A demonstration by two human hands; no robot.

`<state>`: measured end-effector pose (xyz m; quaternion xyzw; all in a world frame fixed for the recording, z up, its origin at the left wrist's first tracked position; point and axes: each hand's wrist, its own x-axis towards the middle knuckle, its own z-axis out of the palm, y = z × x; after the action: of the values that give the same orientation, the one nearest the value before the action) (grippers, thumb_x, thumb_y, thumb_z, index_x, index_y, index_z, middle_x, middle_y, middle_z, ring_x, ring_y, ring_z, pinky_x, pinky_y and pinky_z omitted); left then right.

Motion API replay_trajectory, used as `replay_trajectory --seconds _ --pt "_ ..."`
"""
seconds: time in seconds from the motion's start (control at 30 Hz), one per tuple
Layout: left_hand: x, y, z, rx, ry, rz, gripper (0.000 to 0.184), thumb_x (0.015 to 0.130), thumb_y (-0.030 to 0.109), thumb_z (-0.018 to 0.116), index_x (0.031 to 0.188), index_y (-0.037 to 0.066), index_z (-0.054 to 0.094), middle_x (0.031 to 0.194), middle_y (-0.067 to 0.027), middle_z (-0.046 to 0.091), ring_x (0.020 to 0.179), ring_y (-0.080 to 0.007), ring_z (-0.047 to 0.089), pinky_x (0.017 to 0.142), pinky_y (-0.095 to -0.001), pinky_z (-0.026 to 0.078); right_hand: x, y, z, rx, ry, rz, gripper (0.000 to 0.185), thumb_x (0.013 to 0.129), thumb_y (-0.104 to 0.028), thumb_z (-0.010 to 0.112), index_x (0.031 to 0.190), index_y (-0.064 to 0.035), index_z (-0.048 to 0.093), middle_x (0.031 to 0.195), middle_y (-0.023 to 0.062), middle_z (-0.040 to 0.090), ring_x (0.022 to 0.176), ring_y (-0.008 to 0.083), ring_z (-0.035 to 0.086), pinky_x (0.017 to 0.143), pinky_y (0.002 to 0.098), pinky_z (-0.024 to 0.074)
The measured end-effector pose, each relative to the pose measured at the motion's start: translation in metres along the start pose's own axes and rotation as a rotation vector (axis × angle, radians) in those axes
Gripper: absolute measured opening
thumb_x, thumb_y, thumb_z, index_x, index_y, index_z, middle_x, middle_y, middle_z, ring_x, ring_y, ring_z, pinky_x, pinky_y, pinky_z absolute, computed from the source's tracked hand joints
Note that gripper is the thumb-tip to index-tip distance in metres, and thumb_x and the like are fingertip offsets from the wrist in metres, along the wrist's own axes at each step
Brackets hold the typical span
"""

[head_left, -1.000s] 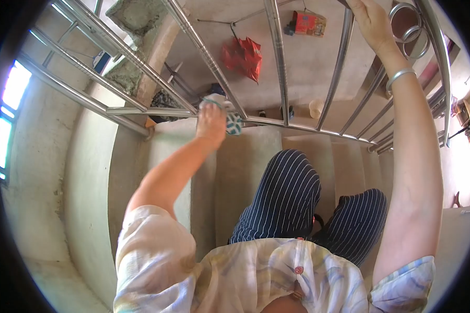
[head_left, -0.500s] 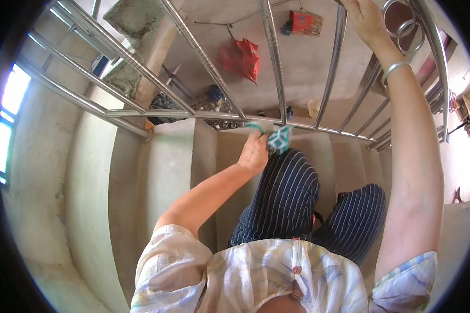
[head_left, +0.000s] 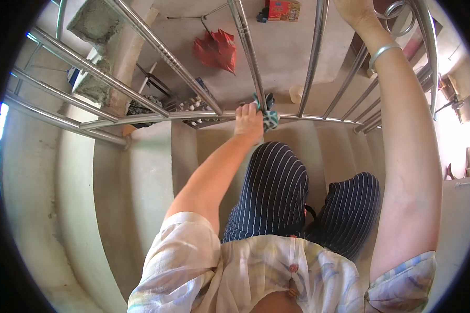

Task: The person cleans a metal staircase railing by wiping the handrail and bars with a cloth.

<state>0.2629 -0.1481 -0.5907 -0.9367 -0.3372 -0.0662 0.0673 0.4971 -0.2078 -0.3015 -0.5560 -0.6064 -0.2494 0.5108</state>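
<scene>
My left hand (head_left: 249, 122) is closed on a green-and-white patterned cloth (head_left: 270, 120). The cloth sits against the lower rail (head_left: 188, 115) at the foot of an upright metal bar (head_left: 249, 49), and part of it pokes out past my fingers. At the upper right my right hand (head_left: 356, 11), below which a silver bangle circles the wrist, is at the top of the railing. Its fingers are cut off by the frame's top edge, so their grip is hidden.
Steps (head_left: 149, 167) descend beneath my striped-trousered knees. Beyond the bars hang a red bag (head_left: 216, 50) and a red box (head_left: 284, 10). A pale wall (head_left: 31, 182) runs along the left. Rough concrete blocks (head_left: 95, 22) stand at upper left.
My left hand and the cloth have moved right along the lower rail, left it briefly, and are now against it at another bar. The view has shifted slightly. My right hand stays at the railing top.
</scene>
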Motion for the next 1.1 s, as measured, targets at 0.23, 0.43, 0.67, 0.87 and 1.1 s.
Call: replay_trajectory --seconds 0.23,0.43,0.67,0.87,1.1 --pt "0.007 -0.022 -0.012 0.118 -0.082 0.093 0.032 0.076 0.015 0.049 0.104 0.0 0.051 0.113 -0.0168 0.044 0.11 -0.029 0.041 0.092 -0.0421 0.032 0.002 0.004 -0.005 0.034 -0.043 -0.005 0.037 0.088 -0.033 0.044 0.075 -0.0004 0.055 0.062 0.0202 0.048 0.056 0.0331 0.048 0.054 0.0353 0.0394" --pt "0.009 -0.031 -0.043 0.26 -0.334 -0.02 0.035 0.072 0.014 0.054 0.104 0.0 0.049 0.106 -0.0166 0.048 0.103 -0.0296 0.046 0.087 -0.0414 0.036 0.001 -0.002 -0.008 0.086 -0.104 0.015 0.03 0.087 -0.03 0.047 0.085 -0.0004 0.054 0.076 0.0203 0.053 0.07 0.0281 0.052 0.063 0.0337 0.0394" --pt "0.017 -0.006 -0.019 0.09 -0.282 -0.062 0.036 0.069 0.016 0.058 0.102 0.001 0.052 0.101 -0.0115 0.048 0.092 -0.0258 0.048 0.077 -0.0381 0.039 -0.109 -0.111 -0.058 1.081 -0.401 0.506 0.041 0.077 -0.015 0.055 0.112 0.0054 0.049 0.109 0.0205 0.053 0.1 0.0272 0.053 0.089 0.0352 0.0399" --pt "0.013 -0.007 -0.003 0.051 -0.152 -0.085 0.027 0.076 0.016 0.051 0.099 0.003 0.055 0.1 -0.0106 0.05 0.096 -0.0251 0.047 0.081 -0.0398 0.037 -0.096 -0.188 -0.089 1.356 -0.762 -0.028 0.029 0.084 -0.022 0.051 0.105 -0.004 0.056 0.106 0.0206 0.055 0.1 0.036 0.053 0.085 0.0512 0.0403" --pt "0.007 -0.005 0.004 0.046 -0.041 -0.081 0.028 0.078 0.016 0.046 0.101 0.003 0.054 0.103 -0.0118 0.049 0.1 -0.0269 0.045 0.088 -0.043 0.035 -0.104 -0.196 -0.115 1.65 -0.798 -0.042 0.023 0.082 -0.015 0.054 0.103 -0.0065 0.057 0.099 0.0162 0.061 0.097 0.038 0.054 0.081 0.0512 0.0439"
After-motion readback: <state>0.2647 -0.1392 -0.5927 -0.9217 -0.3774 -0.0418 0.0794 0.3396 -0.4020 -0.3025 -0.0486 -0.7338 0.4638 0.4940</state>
